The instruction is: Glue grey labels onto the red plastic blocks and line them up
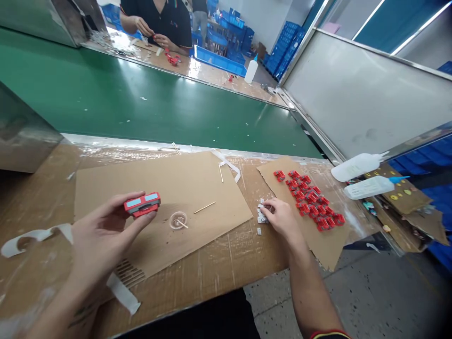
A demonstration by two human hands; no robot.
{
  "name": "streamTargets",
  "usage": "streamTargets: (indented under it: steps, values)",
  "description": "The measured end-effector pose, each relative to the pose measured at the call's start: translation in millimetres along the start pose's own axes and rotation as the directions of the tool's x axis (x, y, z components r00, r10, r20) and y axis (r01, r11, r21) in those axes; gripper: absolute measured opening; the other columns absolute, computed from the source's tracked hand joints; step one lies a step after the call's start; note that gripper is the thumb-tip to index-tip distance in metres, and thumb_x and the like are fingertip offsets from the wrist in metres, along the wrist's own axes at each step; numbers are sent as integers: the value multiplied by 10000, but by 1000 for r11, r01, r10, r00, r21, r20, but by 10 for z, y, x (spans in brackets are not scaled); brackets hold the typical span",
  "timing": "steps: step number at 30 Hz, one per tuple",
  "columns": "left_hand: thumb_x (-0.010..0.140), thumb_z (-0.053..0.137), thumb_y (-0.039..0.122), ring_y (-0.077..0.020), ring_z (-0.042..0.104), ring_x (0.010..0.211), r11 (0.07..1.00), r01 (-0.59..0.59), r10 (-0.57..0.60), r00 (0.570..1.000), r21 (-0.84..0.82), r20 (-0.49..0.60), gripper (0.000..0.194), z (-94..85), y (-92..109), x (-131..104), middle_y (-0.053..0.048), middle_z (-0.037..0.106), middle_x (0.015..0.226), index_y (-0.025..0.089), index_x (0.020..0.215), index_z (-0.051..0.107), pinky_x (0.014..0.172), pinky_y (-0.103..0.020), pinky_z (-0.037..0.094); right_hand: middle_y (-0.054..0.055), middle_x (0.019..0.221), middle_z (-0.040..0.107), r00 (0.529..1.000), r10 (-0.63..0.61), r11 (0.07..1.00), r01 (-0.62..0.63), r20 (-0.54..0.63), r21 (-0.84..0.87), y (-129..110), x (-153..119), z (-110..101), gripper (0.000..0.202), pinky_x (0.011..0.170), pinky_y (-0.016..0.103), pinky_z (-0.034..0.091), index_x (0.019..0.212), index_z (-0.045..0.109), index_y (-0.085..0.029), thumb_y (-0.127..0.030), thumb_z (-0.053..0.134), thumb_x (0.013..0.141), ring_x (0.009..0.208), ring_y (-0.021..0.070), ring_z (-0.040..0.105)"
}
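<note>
My left hand [109, 226] pinches a small red toy car part [142, 204] with light blue panels and a dark grey middle, held above the cardboard sheet [197, 181]. Off to the right, my right hand [280, 214] has its fingertips down on a cluster of small light grey pieces [261, 217] on the table. Its fingers are bent together; whether a piece is between them is hidden. Between the hands, a small clear cup [178, 220] holds a cotton swab, and a thin stick [205, 207] lies beside it on the cardboard.
Several red parts [312, 197] sit on a second cardboard piece at right. Two white squeeze bottles [369, 187] lie beyond them. A green conveyor belt [169, 103] crosses behind the table. Opposite, another person [160, 23] handles small parts. White tape strips [123, 294] lie at left.
</note>
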State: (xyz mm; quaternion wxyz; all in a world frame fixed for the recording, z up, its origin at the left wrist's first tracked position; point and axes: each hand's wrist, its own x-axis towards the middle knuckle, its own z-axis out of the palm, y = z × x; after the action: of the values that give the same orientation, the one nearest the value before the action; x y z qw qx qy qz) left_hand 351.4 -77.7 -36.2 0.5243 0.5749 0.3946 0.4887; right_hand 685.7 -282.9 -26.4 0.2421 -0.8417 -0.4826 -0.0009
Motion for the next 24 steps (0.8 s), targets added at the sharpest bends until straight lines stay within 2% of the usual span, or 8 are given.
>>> streamTargets:
  steps: [5,8,10,12,14,16,20,24]
  values:
    - [698,892,323,-245,762,867,998,-69,68,993,3,93,406,12,-120,55,-62,795,982,202,1060,753,934,-453,634,63,792,747,997,-32,991,40,-66,131,-155,68,74,159,655,332,517,805,734,-203,-332,667,870,727,223,680]
    - [747,866,280,-233,780,872,990,-141,142,976,-17,167,411,50,-172,29,-89,799,990,174,1119,729,888,-395,653,71,861,762,992,-61,948,91,-107,304,-551,90,142,203,640,316,557,903,731,-198,-386,657,919,727,200,699]
    - [757,862,244,-229,788,881,978,-179,196,964,-105,181,438,85,-202,4,-92,800,993,171,1159,706,865,-369,665,62,854,770,993,-85,840,113,-77,530,-952,71,233,180,631,299,589,930,733,-203,-377,694,910,719,188,717]
    - [765,860,228,-232,793,896,963,-178,218,957,-204,192,399,106,-218,-15,-99,795,1023,173,1130,707,852,-360,675,45,803,769,988,-157,659,99,8,746,-1373,38,338,117,600,280,605,910,753,-213,-325,740,879,682,177,721]
    - [772,858,216,-241,793,916,952,-146,212,949,-270,234,378,106,-210,-27,-111,788,1071,176,1116,706,847,-366,682,31,768,765,971,-229,511,59,70,858,-1719,14,443,78,585,280,616,903,779,-223,-283,753,860,650,169,717]
    - [765,865,201,-257,785,967,943,-135,226,931,-306,286,436,89,-183,-34,-128,773,1128,184,1166,694,861,-377,681,25,752,762,965,-240,434,12,103,901,-1932,4,545,90,597,294,629,917,794,-228,-276,751,853,643,168,713]
    - [763,860,150,-273,742,1096,915,-264,352,891,-305,286,530,55,-142,-41,-134,731,1226,229,1255,682,921,-397,662,16,754,767,973,-147,393,-108,178,913,-2021,-4,695,142,581,267,610,963,744,-214,-282,766,841,599,140,689]
    - [774,849,123,-264,722,1132,867,-457,497,817,-198,292,567,52,-144,-48,-137,722,1254,272,1292,674,914,-383,665,-13,675,742,970,-81,296,-198,231,934,-1988,-10,749,265,524,205,544,843,557,-221,-297,809,813,547,115,661]
